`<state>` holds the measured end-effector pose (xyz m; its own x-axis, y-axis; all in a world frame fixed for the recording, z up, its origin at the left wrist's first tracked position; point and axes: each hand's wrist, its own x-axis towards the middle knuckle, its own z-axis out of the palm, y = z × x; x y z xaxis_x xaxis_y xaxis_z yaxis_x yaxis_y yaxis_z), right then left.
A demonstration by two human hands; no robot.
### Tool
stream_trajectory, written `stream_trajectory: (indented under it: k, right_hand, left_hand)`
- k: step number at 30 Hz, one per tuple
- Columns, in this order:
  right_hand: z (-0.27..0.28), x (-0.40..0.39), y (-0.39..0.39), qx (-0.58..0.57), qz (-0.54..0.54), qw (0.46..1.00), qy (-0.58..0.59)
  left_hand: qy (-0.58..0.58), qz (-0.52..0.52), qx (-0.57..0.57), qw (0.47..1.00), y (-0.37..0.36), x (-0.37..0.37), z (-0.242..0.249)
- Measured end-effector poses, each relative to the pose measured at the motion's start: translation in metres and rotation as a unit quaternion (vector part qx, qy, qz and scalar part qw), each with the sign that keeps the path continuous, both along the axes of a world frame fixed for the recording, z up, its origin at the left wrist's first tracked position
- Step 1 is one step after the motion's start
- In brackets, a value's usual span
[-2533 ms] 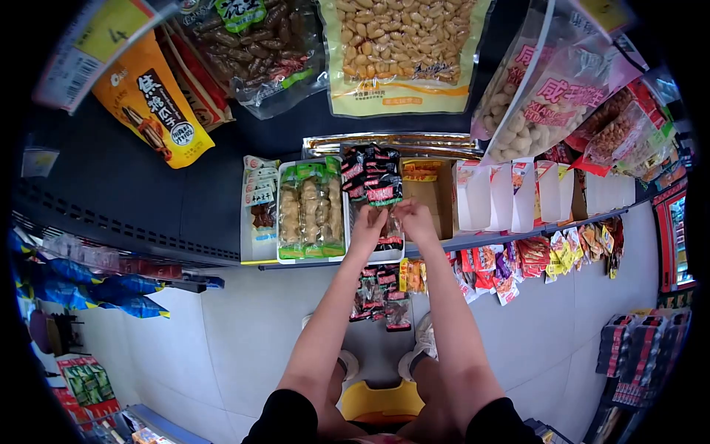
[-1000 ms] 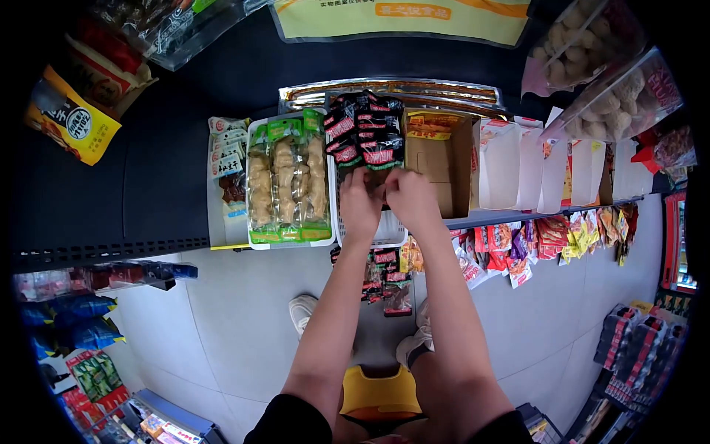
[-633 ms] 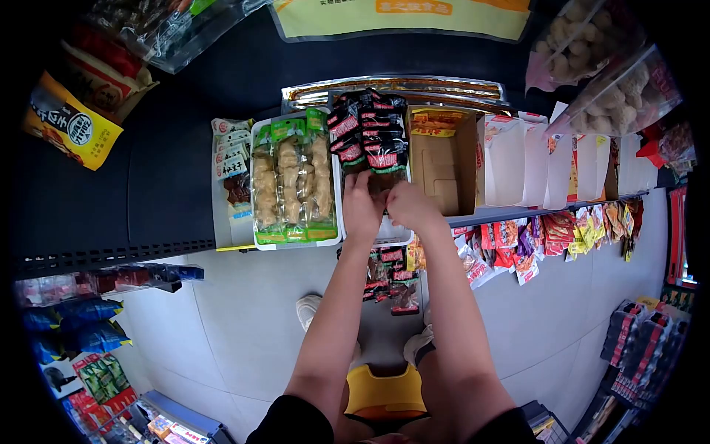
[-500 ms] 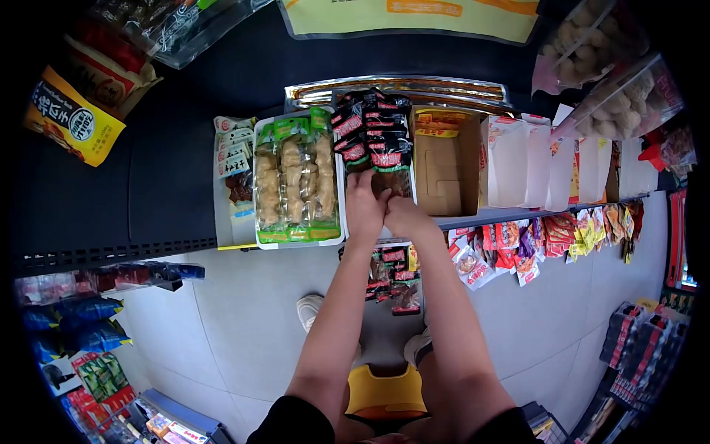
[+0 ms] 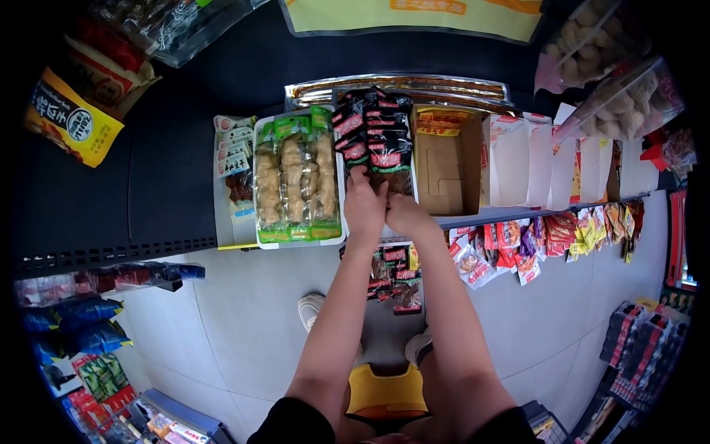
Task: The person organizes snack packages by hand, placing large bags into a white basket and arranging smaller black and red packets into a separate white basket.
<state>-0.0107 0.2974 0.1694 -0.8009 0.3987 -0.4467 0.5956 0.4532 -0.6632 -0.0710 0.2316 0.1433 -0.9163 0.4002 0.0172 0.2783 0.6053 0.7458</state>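
Black snack packets (image 5: pixel 388 133) with red labels lie overlapping in two columns inside a white tray (image 5: pixel 342 174). At the tray's near end, my left hand (image 5: pixel 364 206) has its fingers curled on a packet in the left column. My right hand (image 5: pixel 407 216) is closed beside it on the lower part of a packet in the right column, whose clear window shows brown contents. The two hands touch or nearly touch, and they hide the front of the tray. Their fingertips are partly hidden among the packets.
Left of the tray stands a tray of green-edged snack packs (image 5: pixel 294 177). On the right is an open cardboard box (image 5: pixel 444 174), then white boxes (image 5: pixel 529 163). Snack packets (image 5: pixel 503 248) hang along the shelf edge. Below are more black packets (image 5: pixel 396 277) and a yellow stool (image 5: pixel 384 388).
My left hand's fingers have shifted slightly on the packets at the tray's near end. My right hand stays almost in place beside it.
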Motion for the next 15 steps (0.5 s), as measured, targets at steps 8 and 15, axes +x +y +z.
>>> stream_trajectory:
  k: [8,15]
  right_hand:
    - [-0.028,-0.002,0.000,0.000,0.086,0.996,0.003]
    - [-0.046,0.002,-0.008,0.057,0.090,0.990,0.090]
  left_hand:
    - [-0.044,-0.024,0.003,0.999,-0.004,-0.003,-0.010]
    - [0.009,-0.041,0.083,0.996,-0.006,-0.003,-0.019]
